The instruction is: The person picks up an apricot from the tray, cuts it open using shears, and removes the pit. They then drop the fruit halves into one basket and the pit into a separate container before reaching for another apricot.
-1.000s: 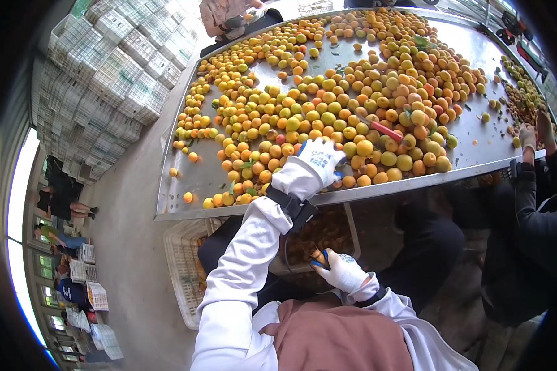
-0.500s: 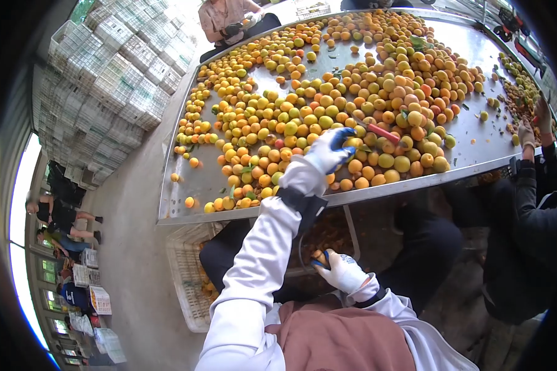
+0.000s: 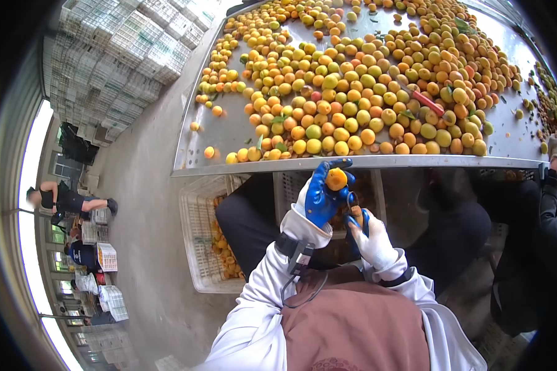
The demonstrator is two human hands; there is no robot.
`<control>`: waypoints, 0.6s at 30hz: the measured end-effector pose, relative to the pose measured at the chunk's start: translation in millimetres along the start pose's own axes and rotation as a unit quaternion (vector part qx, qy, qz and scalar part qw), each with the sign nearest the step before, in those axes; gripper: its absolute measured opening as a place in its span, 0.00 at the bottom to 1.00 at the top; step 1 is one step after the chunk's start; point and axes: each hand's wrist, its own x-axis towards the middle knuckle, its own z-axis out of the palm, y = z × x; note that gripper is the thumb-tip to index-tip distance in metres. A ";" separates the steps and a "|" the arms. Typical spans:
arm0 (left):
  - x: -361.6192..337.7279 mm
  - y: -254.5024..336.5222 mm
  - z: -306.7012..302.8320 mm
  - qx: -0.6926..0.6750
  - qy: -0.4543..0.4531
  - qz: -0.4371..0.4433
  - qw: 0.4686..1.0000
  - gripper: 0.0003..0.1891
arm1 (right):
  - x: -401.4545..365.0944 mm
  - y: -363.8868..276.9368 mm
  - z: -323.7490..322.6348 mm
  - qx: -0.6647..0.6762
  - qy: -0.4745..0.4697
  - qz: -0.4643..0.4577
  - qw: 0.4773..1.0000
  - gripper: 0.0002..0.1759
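My left hand (image 3: 319, 201), in a white glove with a blue coated palm, is raised just in front of the table edge. It holds a yellow-orange apricot (image 3: 336, 179) in its fingers. Close below it, my right hand (image 3: 377, 245), gloved the same way, is closed around a small tool (image 3: 356, 214) with a tan handle and a dark looped end. The loop points up toward the fruit; part of the handle is hidden by the fingers. Beyond both hands, many loose apricots (image 3: 353, 123) cover the metal table (image 3: 278, 163).
A red-handled tool (image 3: 428, 104) lies among the fruit. Below the table stand a white crate (image 3: 195, 263) with apricot pieces and another crate (image 3: 284, 188). A co-worker's arm (image 3: 552, 179) is at the right. Stacked crates (image 3: 124, 55) and a person (image 3: 59, 201) are at left.
My left hand has come back from the fruit pile with an apricot in it. My right hand has risen beside it with the tool. The view has tilted downward.
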 end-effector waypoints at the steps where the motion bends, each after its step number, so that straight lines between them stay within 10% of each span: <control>1: -4.2 -4.3 -4.6 -0.004 0.005 -0.012 1.000 0.25 | 1.0 -0.5 2.0 -0.008 0.005 -0.018 1.000 0.13; 5: -37.6 22.5 7.1 0.211 0.030 0.119 0.970 0.18 | 2.7 7.1 -1.3 0.004 0.022 0.018 1.000 0.10; 11: -134.7 124.9 -73.5 0.460 0.347 0.293 0.763 0.13 | 1.2 5.5 -8.3 -0.020 0.053 0.048 0.997 0.13; 15: -218.5 163.4 -127.6 0.853 0.476 0.106 0.188 0.14 | 0.7 -1.6 -10.4 -0.029 0.031 0.039 0.998 0.15; 18: -211.7 162.1 -110.6 0.871 0.463 -0.049 0.153 0.18 | 1.1 -5.3 -9.2 -0.035 0.020 0.038 0.998 0.15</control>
